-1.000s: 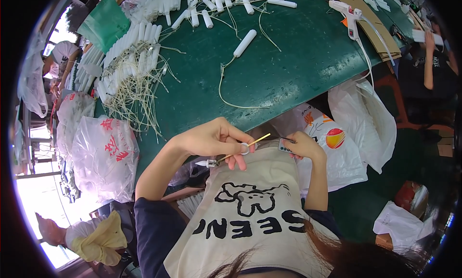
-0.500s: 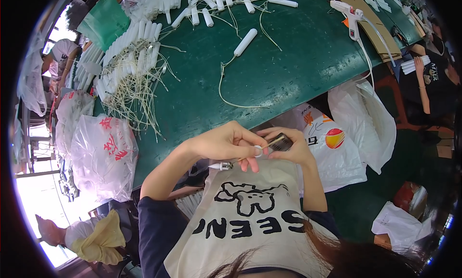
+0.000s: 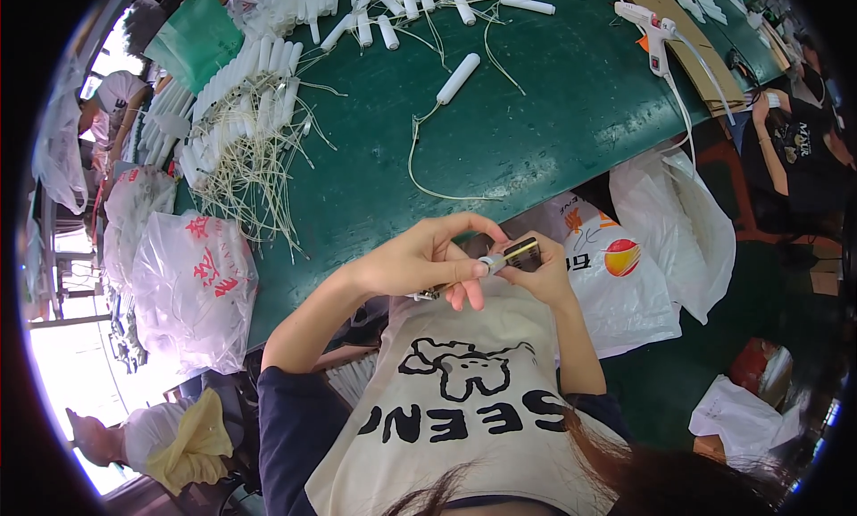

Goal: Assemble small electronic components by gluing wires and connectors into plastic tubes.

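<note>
In front of my apron, both hands work close together beyond the near table edge. My left hand (image 3: 424, 262) pinches a small white ring-shaped piece (image 3: 488, 262) between thumb and finger. A bit of a small metallic part (image 3: 428, 295) shows below that hand, mostly covered by it. My right hand (image 3: 546, 275) is closed on a small dark rectangular block (image 3: 525, 254) with a thin yellowish strip along it. The strip reaches toward the ring, but whether they touch I cannot tell. On the green table lies one white tube (image 3: 459, 79) with a long thin wire.
Piles of white wired tubes (image 3: 254, 96) cover the table's left and far sides. A white glue gun (image 3: 656, 38) rests at the far right, by cardboard (image 3: 696, 47). Plastic bags hang left (image 3: 196, 293) and right (image 3: 616, 293). Other people sit at both sides.
My left fingers have lifted and shifted slightly around the ring. The right hand has turned the dark block. The white pointed tip below my left hand is now hidden.
</note>
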The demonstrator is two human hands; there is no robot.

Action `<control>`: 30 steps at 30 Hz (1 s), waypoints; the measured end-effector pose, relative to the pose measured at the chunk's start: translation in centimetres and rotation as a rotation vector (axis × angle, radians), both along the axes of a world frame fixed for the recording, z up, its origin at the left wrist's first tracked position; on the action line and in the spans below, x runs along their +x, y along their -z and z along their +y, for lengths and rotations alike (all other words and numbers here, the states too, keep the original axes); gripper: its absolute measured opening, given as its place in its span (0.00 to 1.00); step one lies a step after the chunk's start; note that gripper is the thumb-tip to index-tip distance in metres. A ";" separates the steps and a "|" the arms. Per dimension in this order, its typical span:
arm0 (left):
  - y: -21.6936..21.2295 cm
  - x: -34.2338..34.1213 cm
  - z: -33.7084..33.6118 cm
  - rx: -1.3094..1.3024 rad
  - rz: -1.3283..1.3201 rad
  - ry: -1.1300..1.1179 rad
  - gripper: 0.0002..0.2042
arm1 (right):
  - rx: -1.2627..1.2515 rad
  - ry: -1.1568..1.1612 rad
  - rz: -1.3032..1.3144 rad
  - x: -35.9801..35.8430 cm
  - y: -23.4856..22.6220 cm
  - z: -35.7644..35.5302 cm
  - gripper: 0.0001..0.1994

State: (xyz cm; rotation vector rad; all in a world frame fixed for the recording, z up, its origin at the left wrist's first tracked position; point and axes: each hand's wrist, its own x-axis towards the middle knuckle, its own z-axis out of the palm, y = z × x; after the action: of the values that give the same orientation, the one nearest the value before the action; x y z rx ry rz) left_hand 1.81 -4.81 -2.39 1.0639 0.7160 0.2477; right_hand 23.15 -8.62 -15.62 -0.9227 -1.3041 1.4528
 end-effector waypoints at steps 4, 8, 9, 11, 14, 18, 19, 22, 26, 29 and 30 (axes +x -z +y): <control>0.4 -0.2 0.3 0.038 0.031 0.009 0.11 | -0.025 -0.001 0.048 -0.1 0.5 -0.1 0.12; 0.4 -0.1 0.3 0.055 0.087 0.048 0.12 | -0.015 -0.012 0.037 -0.1 0.2 -0.1 0.12; 0.4 -0.1 0.4 0.029 0.088 0.060 0.13 | -0.016 -0.011 0.037 0.0 0.4 -0.1 0.12; 0.6 -0.3 0.5 0.004 0.090 0.069 0.14 | 0.014 -0.022 -0.044 0.2 0.9 -0.1 0.12; 1.6 -0.5 0.4 -0.074 0.039 0.116 0.13 | -0.072 -0.062 0.017 0.1 -0.3 -0.3 0.11; 2.6 -0.7 0.3 -0.075 -0.012 0.165 0.12 | -0.027 -0.067 0.064 -0.3 -0.2 -0.3 0.10; 2.8 -0.7 0.2 -0.063 -0.024 0.157 0.12 | -0.042 -0.088 0.051 -0.2 0.0 -0.4 0.10; 3.1 -0.6 -0.5 -0.038 0.013 0.197 0.14 | -0.036 -0.127 0.024 0.0 0.2 -0.4 0.10; 5.4 -0.6 -2.6 0.001 -0.067 0.100 0.15 | -0.212 -0.279 -0.091 0.5 -0.7 -0.2 0.12; 6.1 -0.5 -3.1 -0.033 -0.017 0.180 0.13 | -0.265 -0.325 -0.076 1.2 0.5 -0.4 0.11; 6.2 -0.4 -3.4 -0.034 -0.018 0.179 0.13 | -0.265 -0.326 -0.076 1.5 1.0 -0.4 0.11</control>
State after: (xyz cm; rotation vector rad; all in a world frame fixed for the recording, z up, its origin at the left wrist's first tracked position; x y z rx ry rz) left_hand 1.40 -8.21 -8.62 1.0852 0.6032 0.0912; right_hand 24.67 -8.98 -16.63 -0.9751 -1.3865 1.8948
